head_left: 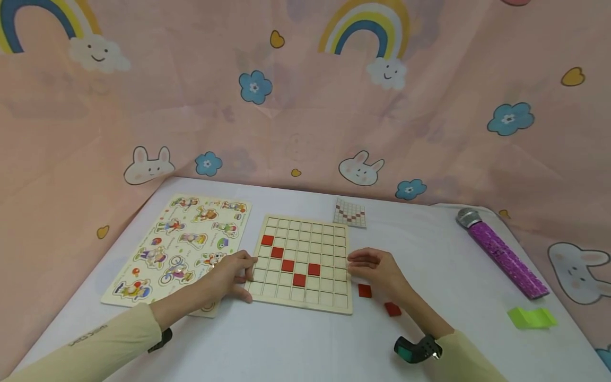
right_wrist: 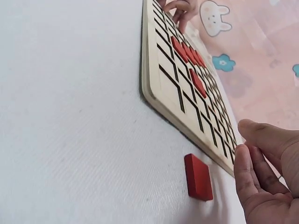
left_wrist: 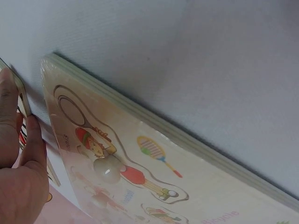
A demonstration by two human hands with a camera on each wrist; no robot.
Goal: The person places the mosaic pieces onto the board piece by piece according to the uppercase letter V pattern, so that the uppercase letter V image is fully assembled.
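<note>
A pale wooden grid board (head_left: 286,294) lies flat on the white table, with several red square tiles (head_left: 288,266) in its cells. At its left edge my left hand (head_left: 229,276) grips the board with fingers and thumb. My right hand (head_left: 374,268) touches the right edge with fairly straight fingers; no tile shows in it. Close to that hand, a loose red tile (head_left: 365,291) lies on the table, and a second red tile (head_left: 393,309) lies nearer, partly behind the wrist. The right wrist view shows one loose red tile (right_wrist: 198,177) beside the board's edge.
A picture puzzle board (head_left: 162,254) lies left of the grid board, partly under the left forearm. Behind the grid stands a small pattern card (head_left: 350,213). Far right are a purple glittery microphone (head_left: 506,257) and a bright green block (head_left: 532,318). A patterned pink cloth (head_left: 296,132) hangs behind.
</note>
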